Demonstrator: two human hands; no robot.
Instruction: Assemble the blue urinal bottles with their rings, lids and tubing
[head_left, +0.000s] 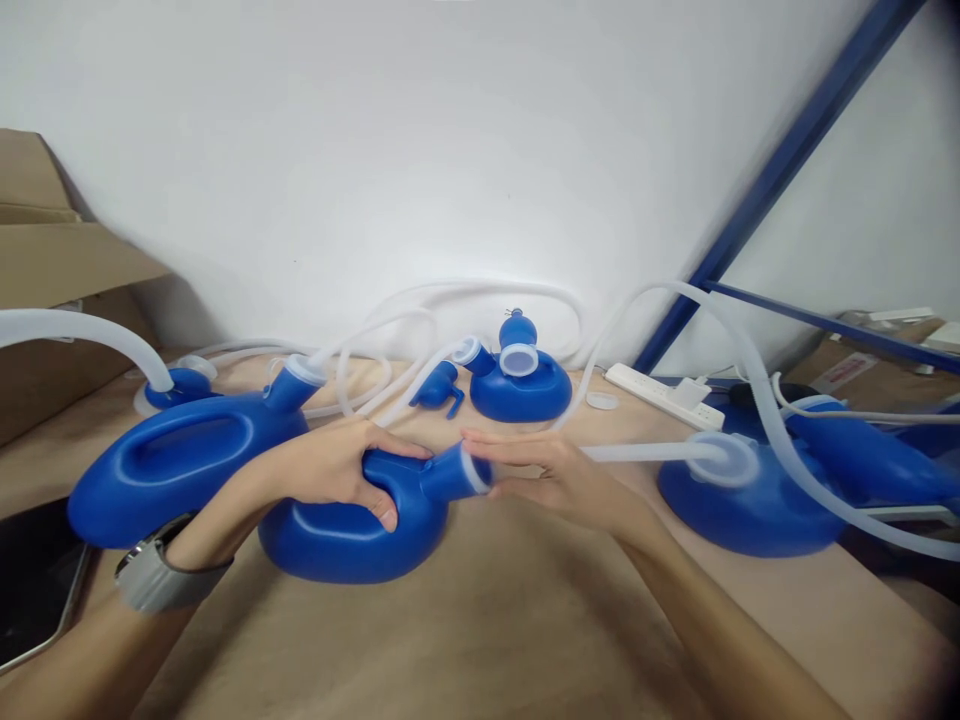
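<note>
Left hand (337,470) w/ a watch (154,575) on the wrist is clamped round the top of a blue bottle (345,540), thumb underneath. The bottle lies on its side on the surface (480,620), mid-frame, close to the person. Right hand (555,480) has its fingers straight and together, tips touching the white rim of the bottle's spout (457,472) – can't tell if it pinches anything. A white tube (645,452) runs from behind that hand to another bottle (750,500) on the right. More bottles at left (180,460) & back (521,390).

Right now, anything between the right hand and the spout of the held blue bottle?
Nothing visible: the right hand touches the pale collar on the spout, and the left hand grips the blue bottle behind it.
</note>
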